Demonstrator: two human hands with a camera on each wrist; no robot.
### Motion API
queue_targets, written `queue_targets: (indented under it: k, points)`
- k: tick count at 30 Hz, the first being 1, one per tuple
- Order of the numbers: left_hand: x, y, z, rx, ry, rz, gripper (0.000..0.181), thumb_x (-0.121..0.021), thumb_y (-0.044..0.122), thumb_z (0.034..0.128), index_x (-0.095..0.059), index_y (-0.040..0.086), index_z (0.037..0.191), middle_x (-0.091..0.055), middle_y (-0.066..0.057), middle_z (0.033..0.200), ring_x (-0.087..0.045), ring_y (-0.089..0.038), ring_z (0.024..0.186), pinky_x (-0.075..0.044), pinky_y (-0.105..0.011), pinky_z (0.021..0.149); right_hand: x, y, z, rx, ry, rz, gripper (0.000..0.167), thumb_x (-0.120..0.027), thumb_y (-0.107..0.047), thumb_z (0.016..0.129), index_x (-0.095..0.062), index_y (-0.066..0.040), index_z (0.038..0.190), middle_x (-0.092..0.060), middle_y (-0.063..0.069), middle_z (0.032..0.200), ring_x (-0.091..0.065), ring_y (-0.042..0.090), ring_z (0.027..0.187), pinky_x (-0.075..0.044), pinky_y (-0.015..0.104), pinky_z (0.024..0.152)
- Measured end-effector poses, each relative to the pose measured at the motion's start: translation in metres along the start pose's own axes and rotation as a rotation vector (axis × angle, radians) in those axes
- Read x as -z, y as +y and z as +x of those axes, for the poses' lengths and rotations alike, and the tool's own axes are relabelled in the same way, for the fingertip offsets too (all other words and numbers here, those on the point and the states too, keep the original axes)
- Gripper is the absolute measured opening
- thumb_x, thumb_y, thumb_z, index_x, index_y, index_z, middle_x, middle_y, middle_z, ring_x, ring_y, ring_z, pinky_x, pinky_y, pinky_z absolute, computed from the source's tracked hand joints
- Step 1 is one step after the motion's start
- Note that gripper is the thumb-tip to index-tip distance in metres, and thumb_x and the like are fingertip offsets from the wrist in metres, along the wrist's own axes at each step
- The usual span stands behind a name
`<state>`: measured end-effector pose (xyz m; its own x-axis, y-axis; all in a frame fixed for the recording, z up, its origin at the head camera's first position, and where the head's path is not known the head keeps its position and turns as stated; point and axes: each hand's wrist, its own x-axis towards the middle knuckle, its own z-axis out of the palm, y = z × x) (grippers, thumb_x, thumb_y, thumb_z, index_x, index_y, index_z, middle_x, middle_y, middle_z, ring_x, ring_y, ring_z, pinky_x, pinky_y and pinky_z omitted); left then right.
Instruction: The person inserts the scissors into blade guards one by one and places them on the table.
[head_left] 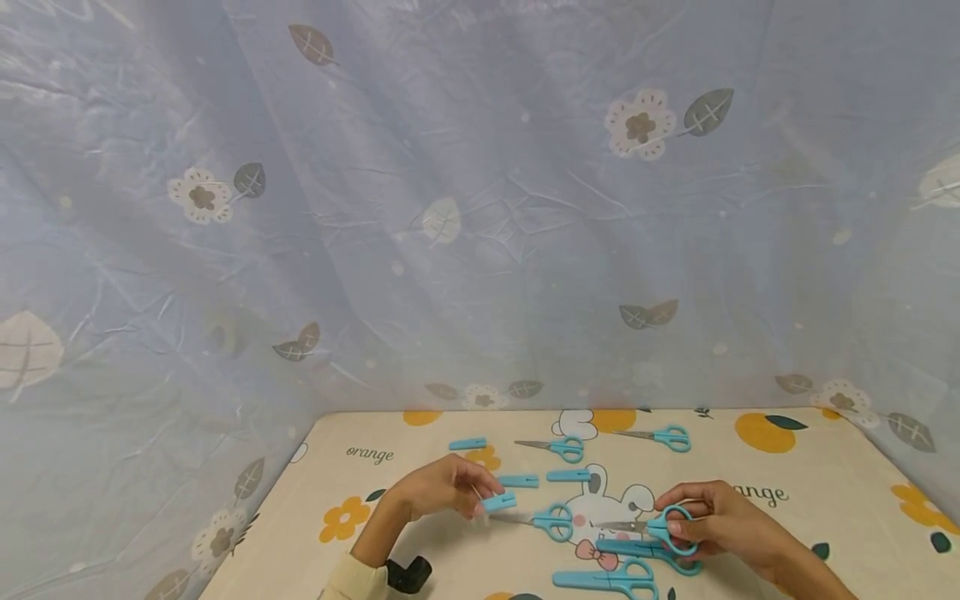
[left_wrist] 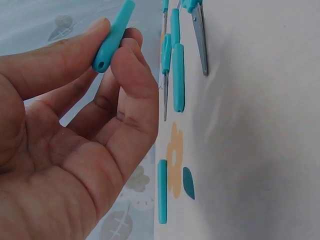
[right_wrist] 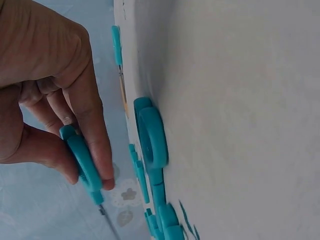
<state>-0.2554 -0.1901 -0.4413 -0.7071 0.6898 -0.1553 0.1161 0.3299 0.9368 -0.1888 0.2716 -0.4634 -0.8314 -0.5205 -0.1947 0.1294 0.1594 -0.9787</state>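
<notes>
My left hand (head_left: 450, 487) pinches a blue blade cover (head_left: 498, 502) between thumb and fingers; the left wrist view shows the cover (left_wrist: 114, 37) held clear of the table. My right hand (head_left: 720, 523) grips the blue handles of a pair of scissors (head_left: 660, 527), its bare blades pointing left. In the right wrist view the handle (right_wrist: 82, 162) lies between thumb and fingers. Below these scissors lies a covered pair (head_left: 622, 547), with another covered pair (head_left: 585, 580) nearer the front. Uncovered scissors (head_left: 553, 522) lie between the two hands.
Two uncovered pairs of scissors (head_left: 567, 449) (head_left: 671, 438) lie at the back of the patterned table (head_left: 300, 500). Loose blue covers (head_left: 467, 443) (head_left: 519, 481) (head_left: 568, 475) lie near them. A black object (head_left: 408, 575) is beside the left sleeve. A patterned curtain (head_left: 480, 208) hangs behind.
</notes>
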Motion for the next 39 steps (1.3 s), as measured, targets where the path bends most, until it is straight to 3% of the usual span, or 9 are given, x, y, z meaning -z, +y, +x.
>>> queue_targets:
  k: [9,16,30,36,39]
  points:
    - [-0.003,-0.001,0.005,0.007,-0.032,-0.009,0.033,-0.073,-0.007,0.0939,-0.074,-0.007,0.127,-0.074,0.000,0.109,-0.067,-0.015,0.096,-0.059,-0.023,0.074,-0.003,0.007,0.004,-0.013,0.041,0.009,0.040,-0.072,-0.015,0.104,-0.064,0.008,0.136,-0.080,-0.002,0.099,-0.073,0.011,0.086,-0.066,0.032,0.077]
    - [-0.005,-0.003,0.005,-0.005,-0.040,-0.021,0.033,-0.074,-0.004,0.0952,-0.073,-0.007,0.128,-0.076,-0.006,0.112,-0.069,-0.014,0.092,-0.059,-0.023,0.074,-0.008,0.011,0.007,-0.027,0.060,-0.027,0.040,-0.074,-0.013,0.102,-0.064,0.008,0.135,-0.080,-0.002,0.099,-0.073,0.012,0.086,-0.064,0.030,0.072]
    - [-0.010,-0.002,0.007,-0.008,-0.046,-0.026,0.033,-0.073,-0.004,0.0938,-0.074,-0.007,0.127,-0.078,-0.013,0.108,-0.071,-0.014,0.083,-0.060,-0.025,0.074,-0.013,0.008,0.008,0.003,0.017,0.006,0.040,-0.071,-0.013,0.104,-0.062,0.009,0.137,-0.081,-0.001,0.102,-0.076,0.014,0.089,-0.065,0.032,0.075]
    - [-0.012,-0.002,0.009,-0.004,-0.061,-0.039,0.034,-0.073,-0.003,0.0942,-0.073,-0.007,0.128,-0.077,-0.007,0.105,-0.071,-0.013,0.084,-0.060,-0.025,0.076,-0.018,0.008,0.009,-0.021,0.058,-0.031,0.043,-0.075,-0.017,0.102,-0.063,0.008,0.135,-0.080,-0.002,0.098,-0.075,0.013,0.087,-0.064,0.032,0.073]
    - [-0.014,-0.002,0.009,0.004,-0.068,-0.045,0.033,-0.073,-0.004,0.0948,-0.073,-0.006,0.128,-0.077,-0.004,0.102,-0.072,-0.013,0.084,-0.061,-0.026,0.076,-0.021,0.009,0.010,-0.007,0.041,-0.023,0.043,-0.074,-0.017,0.103,-0.062,0.009,0.135,-0.080,-0.003,0.097,-0.075,0.013,0.086,-0.063,0.031,0.072]
